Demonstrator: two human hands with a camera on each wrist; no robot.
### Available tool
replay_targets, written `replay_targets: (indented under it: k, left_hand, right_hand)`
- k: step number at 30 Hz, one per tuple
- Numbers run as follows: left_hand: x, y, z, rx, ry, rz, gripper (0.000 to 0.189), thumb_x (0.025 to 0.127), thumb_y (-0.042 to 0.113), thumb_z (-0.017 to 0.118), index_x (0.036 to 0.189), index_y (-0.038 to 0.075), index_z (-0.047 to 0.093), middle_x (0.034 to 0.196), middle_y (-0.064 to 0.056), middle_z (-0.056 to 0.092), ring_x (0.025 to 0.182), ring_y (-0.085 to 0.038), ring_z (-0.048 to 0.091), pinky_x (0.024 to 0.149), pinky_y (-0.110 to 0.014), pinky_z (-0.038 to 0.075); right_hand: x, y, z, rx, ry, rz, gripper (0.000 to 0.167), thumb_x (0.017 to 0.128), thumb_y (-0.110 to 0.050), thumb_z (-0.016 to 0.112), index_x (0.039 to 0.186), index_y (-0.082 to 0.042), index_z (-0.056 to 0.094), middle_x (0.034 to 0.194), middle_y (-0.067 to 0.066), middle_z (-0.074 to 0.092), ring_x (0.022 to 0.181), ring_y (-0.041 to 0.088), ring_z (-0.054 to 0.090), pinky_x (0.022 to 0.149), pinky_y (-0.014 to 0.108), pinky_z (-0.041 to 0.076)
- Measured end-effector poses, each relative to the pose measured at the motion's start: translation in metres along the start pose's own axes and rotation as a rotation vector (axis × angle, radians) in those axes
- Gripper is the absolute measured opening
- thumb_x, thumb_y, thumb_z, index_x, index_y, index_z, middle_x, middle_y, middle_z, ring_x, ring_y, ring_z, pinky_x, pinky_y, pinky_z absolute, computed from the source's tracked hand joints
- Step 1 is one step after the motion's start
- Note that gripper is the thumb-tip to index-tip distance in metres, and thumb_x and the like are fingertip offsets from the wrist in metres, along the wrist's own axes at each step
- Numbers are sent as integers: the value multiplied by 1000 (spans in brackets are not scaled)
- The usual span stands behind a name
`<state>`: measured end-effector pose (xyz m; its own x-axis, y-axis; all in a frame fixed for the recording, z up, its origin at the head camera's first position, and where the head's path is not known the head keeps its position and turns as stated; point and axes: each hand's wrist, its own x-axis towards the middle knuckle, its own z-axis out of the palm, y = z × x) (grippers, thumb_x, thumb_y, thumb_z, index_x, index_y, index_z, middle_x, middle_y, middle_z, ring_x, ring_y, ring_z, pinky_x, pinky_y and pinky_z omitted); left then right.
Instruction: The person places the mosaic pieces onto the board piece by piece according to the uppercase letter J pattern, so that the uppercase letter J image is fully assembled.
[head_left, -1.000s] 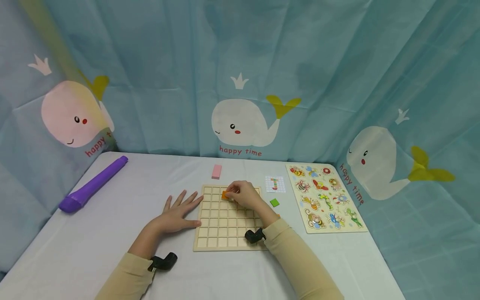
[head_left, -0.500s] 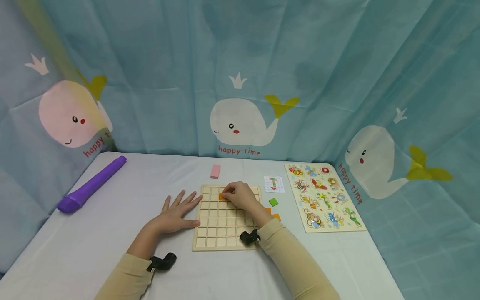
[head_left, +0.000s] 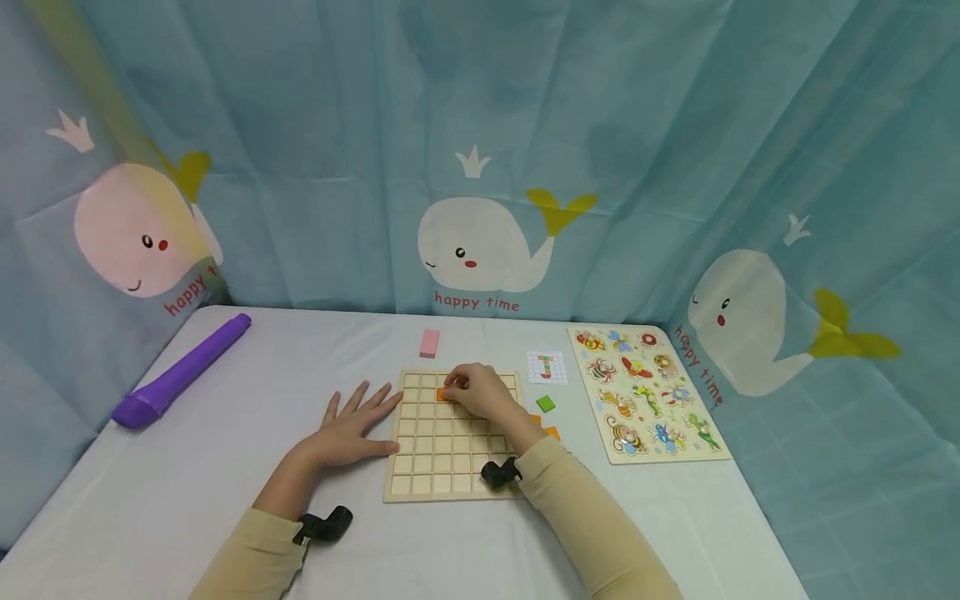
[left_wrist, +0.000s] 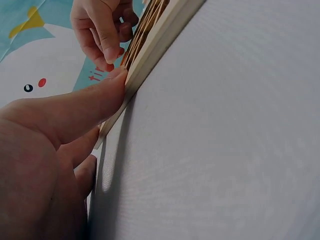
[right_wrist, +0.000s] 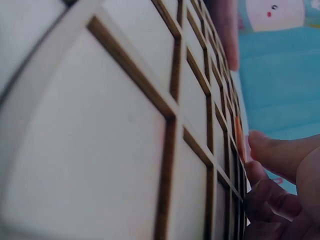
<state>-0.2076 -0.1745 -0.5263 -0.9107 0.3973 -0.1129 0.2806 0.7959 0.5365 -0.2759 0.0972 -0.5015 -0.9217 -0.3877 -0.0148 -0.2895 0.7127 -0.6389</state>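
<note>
A wooden grid board (head_left: 433,467) lies on the white cloth in front of the person. The right hand (head_left: 483,393) pinches an orange square tile (head_left: 442,395) at a cell in an upper row of the board; in the right wrist view that orange tile (right_wrist: 239,136) sits low against the grid by the thumb. Along the board's left edge rests the left hand (head_left: 348,429), fingers spread and straight, with the thumb and fingertips touching the rim. The left wrist view shows its thumb (left_wrist: 100,97) against the board's side. Part of the board is hidden under the right hand and forearm.
Right of the board lie a green tile (head_left: 545,403) and two orange tiles (head_left: 552,433), partly covered by the right arm. Behind them is a pattern card (head_left: 547,367). An insect puzzle board (head_left: 651,417), a pink block (head_left: 429,343) and a purple, tapered object (head_left: 180,373) lie farther out.
The right hand has shifted slightly left with the orange tile and lowered it onto the grid, then stayed there. The left hand has kept its place.
</note>
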Motion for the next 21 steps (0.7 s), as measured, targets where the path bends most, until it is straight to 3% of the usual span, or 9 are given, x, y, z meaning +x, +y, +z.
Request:
replay_targets:
  k: [7,21]
  left_hand:
    - [-2,-2,4,-5,8,-7,93,84,67,67,160,25,32,169,-8,19,156,-43,-3,116,-69,-15]
    - [-2,2,1,-15,24,7,91,85,63,69,160,23,33,169,-10,20,155,-44,-2,116,-69,-15]
  right_hand:
    - [-13,8,-12,94,-5,3,16,97,-28,70,108,-16,74,94,-3,67,76,13,62,64,29,54]
    - [-39,21,-52,101,70,11,22,96,-24,71,113,-11,74,94,-3,69,77,15,61,68,32,54]
